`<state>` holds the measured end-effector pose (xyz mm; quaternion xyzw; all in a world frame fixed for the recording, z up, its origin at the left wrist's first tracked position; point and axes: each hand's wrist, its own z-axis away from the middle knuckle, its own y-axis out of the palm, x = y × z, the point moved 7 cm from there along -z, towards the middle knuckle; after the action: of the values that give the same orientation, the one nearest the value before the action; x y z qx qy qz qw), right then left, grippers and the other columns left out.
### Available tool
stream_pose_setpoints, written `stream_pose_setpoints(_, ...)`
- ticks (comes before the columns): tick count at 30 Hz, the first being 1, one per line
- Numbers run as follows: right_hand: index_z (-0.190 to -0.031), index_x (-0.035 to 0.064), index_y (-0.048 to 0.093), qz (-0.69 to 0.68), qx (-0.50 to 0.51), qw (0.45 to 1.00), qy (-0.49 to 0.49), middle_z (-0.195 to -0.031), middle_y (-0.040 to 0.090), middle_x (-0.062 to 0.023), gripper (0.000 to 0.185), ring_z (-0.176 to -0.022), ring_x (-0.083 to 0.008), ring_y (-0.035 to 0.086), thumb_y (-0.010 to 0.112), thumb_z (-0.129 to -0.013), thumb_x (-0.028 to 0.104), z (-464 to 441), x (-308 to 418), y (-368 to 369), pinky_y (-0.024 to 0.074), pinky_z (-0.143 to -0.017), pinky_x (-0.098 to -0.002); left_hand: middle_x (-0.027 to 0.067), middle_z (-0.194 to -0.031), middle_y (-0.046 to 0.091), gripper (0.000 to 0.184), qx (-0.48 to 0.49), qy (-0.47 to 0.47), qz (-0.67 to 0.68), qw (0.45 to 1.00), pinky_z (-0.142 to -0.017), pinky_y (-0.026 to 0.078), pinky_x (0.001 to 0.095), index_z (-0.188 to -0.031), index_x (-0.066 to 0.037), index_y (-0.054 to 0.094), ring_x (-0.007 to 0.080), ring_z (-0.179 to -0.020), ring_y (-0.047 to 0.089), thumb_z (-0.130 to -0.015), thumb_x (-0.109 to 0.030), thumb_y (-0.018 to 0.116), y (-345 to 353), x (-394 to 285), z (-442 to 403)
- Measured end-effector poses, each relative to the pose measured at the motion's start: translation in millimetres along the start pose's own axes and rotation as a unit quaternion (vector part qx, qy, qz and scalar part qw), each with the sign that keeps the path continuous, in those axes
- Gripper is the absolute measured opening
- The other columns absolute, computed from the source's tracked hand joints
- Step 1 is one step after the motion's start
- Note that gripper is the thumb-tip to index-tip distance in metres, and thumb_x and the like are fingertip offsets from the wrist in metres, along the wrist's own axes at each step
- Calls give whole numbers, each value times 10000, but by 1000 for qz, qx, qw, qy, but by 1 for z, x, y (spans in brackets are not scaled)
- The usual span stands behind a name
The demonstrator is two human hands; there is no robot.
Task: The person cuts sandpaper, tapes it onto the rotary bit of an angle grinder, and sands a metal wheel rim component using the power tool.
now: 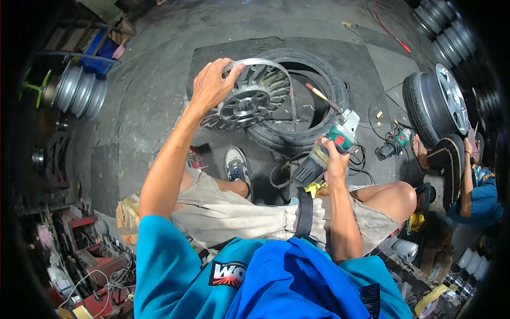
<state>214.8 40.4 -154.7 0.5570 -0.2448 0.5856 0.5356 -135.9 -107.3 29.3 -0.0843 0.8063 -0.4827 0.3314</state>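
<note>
Fingers of the left hand (215, 82) grasp the far edge of a multi-spoke alloy wheel (245, 105), thumb on one side of the rim, the others bent over its outside. The wheel tilts on the floor in front of the person, its right part overlapping the left side of a bare tyre (300, 139) that lies flat. The right hand (334, 159) is closed around a green and grey power grinder (345, 127), thumb along the casing; its long shaft (323, 97) points far and left, the red tip above the tyre's opening, near the wheel's right edge but apart from it. A yellow cloth (315, 189) lies near the tool's rear end. To the right, a second green grinder (392, 146) rests on the floor beside the bare foot (419, 153) of another person in blue, seated near a tyre-fitted wheel (451, 98) that stands upright. Silver rims (79, 91) are stacked at far left, and more rims (454, 42) stand at far right, near a red cable (389, 30).
</note>
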Motion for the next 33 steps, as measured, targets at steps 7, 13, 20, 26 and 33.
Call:
stream_pose_setpoints(7,-1128,6,705,62,106,992,-11,-988,781,-101,300,-867,-202,771,860,-891,105,32,10,51,633,-790,-362,218,-1025,710,562,61,-27,20,998,-871,506,530,-1056,-8,747,431,-1015,691,-1064,-543,575,5,-3,-5)
stream_pose_setpoints(13,-1218,9,649,85,186,978,-42,-1042,770,-84,462,-912,-173,746,906,-844,96,29,2,94,605,-855,-336,97,-944,657,547,43,-44,143,988,-845,473,372,-1088,13,734,206,-880,589,-1123,-485,511,23,29,-4)
stream_pose_setpoints(20,-1206,0,647,105,162,980,-53,-1004,784,-116,377,-854,-202,769,848,-889,38,21,-8,98,629,-801,-353,172,-767,575,622,3,-98,213,972,-766,462,447,-966,57,642,269,-759,536,-1128,-508,438,13,27,9)
stream_pose_setpoints(26,-1184,0,660,104,187,976,-40,-999,782,-123,343,-850,-210,768,842,-896,45,21,-6,101,629,-793,-360,171,-749,580,630,15,-108,211,972,-777,474,447,-980,53,675,276,-754,555,-1127,-511,436,16,33,7)
stream_pose_setpoints(33,-1195,-3,654,116,189,973,-66,-1002,781,-127,354,-850,-212,769,841,-898,43,22,-7,104,631,-791,-367,179,-788,631,614,15,-103,220,970,-806,491,430,-1027,19,735,280,-784,597,-1124,-511,441,11,24,10)
